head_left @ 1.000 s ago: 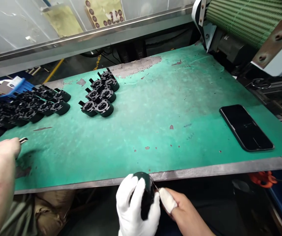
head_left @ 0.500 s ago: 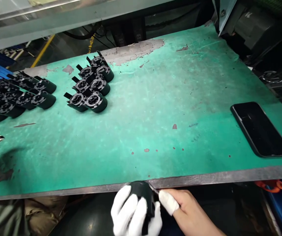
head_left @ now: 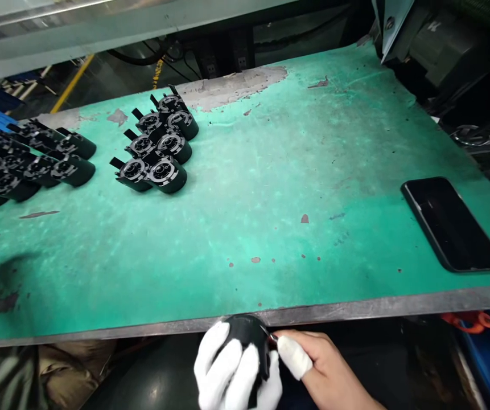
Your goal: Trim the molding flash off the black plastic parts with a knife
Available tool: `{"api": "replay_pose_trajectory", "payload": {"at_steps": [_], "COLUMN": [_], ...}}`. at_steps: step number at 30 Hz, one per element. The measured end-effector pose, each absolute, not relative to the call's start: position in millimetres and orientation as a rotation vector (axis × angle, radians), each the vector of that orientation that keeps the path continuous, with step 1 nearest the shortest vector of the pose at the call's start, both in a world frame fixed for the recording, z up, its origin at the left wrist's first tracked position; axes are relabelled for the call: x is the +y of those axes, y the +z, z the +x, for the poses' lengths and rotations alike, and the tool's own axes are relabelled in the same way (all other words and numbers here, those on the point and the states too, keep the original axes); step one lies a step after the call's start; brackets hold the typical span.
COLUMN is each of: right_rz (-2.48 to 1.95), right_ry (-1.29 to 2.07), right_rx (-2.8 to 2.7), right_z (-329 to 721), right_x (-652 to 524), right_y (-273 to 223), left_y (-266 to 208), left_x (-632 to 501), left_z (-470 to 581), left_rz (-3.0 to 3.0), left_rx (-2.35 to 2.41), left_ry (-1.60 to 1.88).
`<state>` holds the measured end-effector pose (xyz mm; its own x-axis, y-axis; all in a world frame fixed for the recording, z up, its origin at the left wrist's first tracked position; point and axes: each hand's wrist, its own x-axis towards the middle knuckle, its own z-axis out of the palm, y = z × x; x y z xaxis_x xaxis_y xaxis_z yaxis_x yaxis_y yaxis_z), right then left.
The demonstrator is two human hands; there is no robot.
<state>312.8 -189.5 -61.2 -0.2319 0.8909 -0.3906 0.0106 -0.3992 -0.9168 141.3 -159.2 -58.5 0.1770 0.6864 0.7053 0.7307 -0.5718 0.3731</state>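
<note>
Black round part (head_left: 247,341) sits just below the desk (head_left: 270,314) edge, clenched in the gloved left hand (head_left: 231,373). The right hand (head_left: 317,364) pinches a thin blade (head_left: 267,331) against it; a slip could nick fingers or gouge plastic.

Eight black parts (head_left: 157,145) in a double row well beyond the left hand (head_left: 231,373), one more gripped in it, one phone (head_left: 452,222) far right.
</note>
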Motion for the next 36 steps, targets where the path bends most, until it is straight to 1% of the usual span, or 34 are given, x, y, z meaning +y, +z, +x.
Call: {"api": "replay_pose_trajectory", "payload": {"at_steps": [5, 12, 16, 23, 30, 36], "right_rz": [-1.529, -1.398, -1.401, -1.484, -1.563, -1.488], "right_ry": [1.650, 1.763, 1.801, 1.686, 1.676, 1.615], "right_rx": [-1.140, -1.040, -1.072, -1.150, -1.105, -1.150], "right_z": [311.3, 311.5, 314.0, 313.9, 309.6, 310.5], "right_x": [-186.0, -187.2, -185.2, -182.8, -184.9, -188.9], "right_y": [-62.3, -56.3, -57.0, -58.5, -58.2, -52.6], "left_y": [-60.1, -59.3, -57.1, -59.1, -66.4, -52.1], "left_x": [-158.3, -159.7, -158.1, -150.7, -156.9, -159.4], "left_z": [142.6, 140.5, 136.5, 132.7, 140.5, 132.6], "left_rz": [-2.353, -2.415, -2.409, -2.432, -2.308, -2.550], "left_rx": [-1.369, -1.433, -1.398, -1.187, -1.348, -1.389], "left_ry": [-1.381, -1.346, -1.324, -1.184, -1.390, -1.312]}}
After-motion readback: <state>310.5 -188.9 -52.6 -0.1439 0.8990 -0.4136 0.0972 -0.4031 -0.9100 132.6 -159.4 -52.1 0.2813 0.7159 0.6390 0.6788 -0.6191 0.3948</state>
